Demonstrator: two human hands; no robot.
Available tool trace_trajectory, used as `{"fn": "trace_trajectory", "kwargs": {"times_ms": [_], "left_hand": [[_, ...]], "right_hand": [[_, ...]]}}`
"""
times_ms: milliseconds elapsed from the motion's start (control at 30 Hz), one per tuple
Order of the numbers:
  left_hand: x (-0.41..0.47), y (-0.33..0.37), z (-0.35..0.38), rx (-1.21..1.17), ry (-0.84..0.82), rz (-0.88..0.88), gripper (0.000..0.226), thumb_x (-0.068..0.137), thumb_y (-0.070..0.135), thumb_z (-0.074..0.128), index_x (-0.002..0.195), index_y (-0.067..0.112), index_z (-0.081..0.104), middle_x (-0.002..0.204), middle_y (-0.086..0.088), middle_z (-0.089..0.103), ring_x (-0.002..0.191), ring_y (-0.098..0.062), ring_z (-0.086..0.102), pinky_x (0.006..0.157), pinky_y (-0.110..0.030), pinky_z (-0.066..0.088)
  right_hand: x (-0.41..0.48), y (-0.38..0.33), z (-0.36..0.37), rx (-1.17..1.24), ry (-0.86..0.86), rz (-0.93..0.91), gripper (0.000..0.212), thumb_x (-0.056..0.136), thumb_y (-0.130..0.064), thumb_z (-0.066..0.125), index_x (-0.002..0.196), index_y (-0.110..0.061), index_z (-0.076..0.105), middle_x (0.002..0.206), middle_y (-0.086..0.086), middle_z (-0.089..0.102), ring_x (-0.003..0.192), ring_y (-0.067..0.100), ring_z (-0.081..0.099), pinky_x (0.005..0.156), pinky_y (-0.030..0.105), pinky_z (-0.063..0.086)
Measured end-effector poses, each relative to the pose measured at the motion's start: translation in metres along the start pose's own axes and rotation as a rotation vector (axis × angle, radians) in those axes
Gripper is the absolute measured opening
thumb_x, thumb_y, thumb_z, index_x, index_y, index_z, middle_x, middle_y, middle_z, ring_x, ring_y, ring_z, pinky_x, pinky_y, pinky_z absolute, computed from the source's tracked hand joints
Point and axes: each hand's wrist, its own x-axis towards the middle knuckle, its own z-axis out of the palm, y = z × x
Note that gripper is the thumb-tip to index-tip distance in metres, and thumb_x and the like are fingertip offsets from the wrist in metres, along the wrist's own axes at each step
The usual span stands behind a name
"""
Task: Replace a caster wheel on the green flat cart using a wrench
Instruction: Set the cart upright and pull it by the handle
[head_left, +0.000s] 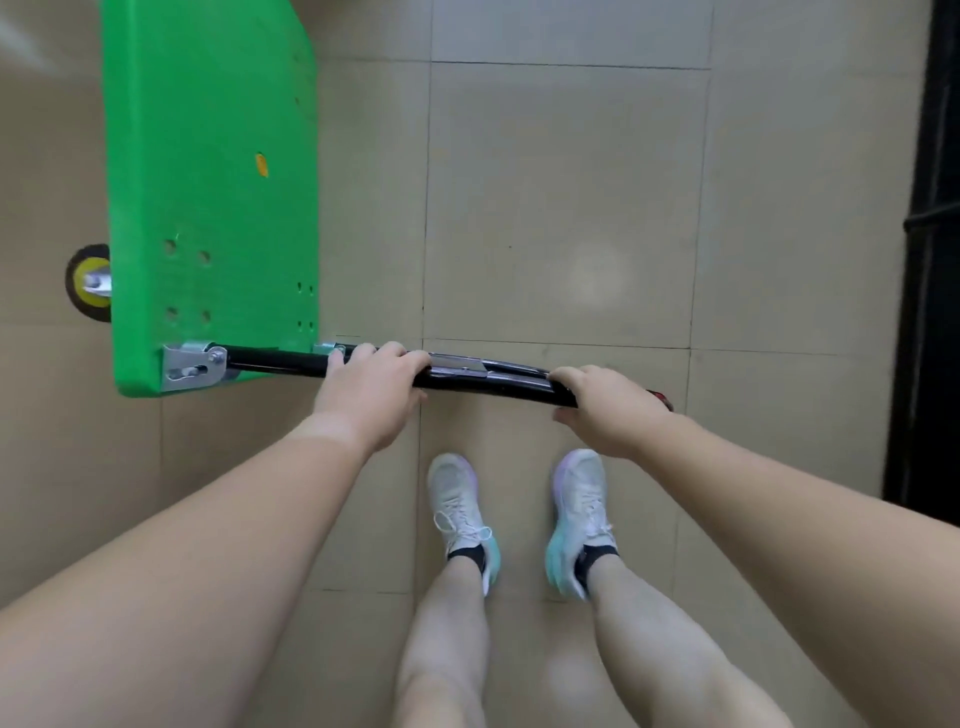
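The left hand (366, 397) curls over a black tubular metal handle bar (493, 383), fingers wrapped across its top. The right hand (608, 410) grips the same bar further along, fingers over it and thumb below, so both hands are closed round it with a bare stretch of bar and a silver plate between them. A small red piece (661, 399) shows just past the right hand; what it is cannot be told.

Beyond and outward of the left hand lies the green plastic flat cart (208, 182), its smooth deck dotted with small bolt holes and an orange mark. The bar joins it at a silver metal hinge bracket (192, 366) on the cart's near corner, outward of the left hand. A caster wheel with black tyre and yellow hub (88, 283) sticks out from the cart's far-left edge, well apart from both hands.

Below the hands stand two pale laced trainers with turquoise heels (462, 512) on beige floor tiles (561, 208). A black frame (930, 208) rises outward of the right hand.
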Motion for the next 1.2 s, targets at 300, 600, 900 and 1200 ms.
{"fn": "trace_trajectory", "kwargs": {"times_ms": [300,600,900,1200], "left_hand": [[0.011,0.011,0.028,-0.112,0.155,-0.085,0.035,0.104,0.004,0.053,0.125,0.029,0.064,0.12,0.007,0.065,0.118,-0.027,0.053,0.112,-0.071,0.025],[0.016,0.106,0.04,-0.265,0.221,-0.132,0.041,0.105,0.007,0.054,0.139,0.027,0.064,0.137,0.005,0.065,0.133,-0.024,0.049,0.115,-0.078,0.011],[0.012,0.267,0.042,-0.253,0.164,-0.093,0.051,0.095,-0.011,0.046,0.128,0.024,0.064,0.121,0.01,0.065,0.125,-0.021,0.049,0.116,-0.078,0.004],[0.0,0.361,0.039,-0.175,0.044,-0.002,0.035,0.1,0.002,0.052,0.122,0.028,0.06,0.116,0.006,0.061,0.122,-0.024,0.052,0.119,-0.072,0.016]], "right_hand": [[0.002,0.028,0.025,0.131,0.11,-0.043,0.026,0.1,-0.035,0.054,0.125,-0.029,0.054,0.107,0.001,0.055,0.102,0.035,0.052,0.083,0.037,0.042],[-0.027,0.118,0.011,0.118,0.121,-0.057,0.018,0.101,-0.032,0.054,0.117,-0.024,0.055,0.104,0.002,0.057,0.098,0.033,0.053,0.079,0.037,0.041],[-0.087,0.254,0.004,0.136,0.121,0.05,0.012,0.097,-0.025,0.057,0.107,-0.03,0.054,0.099,0.001,0.06,0.097,0.032,0.055,0.077,0.038,0.044],[-0.143,0.322,0.003,0.065,0.083,0.163,0.018,0.093,-0.026,0.055,0.111,-0.023,0.057,0.099,0.004,0.064,0.089,0.029,0.06,0.071,0.035,0.048]]}}
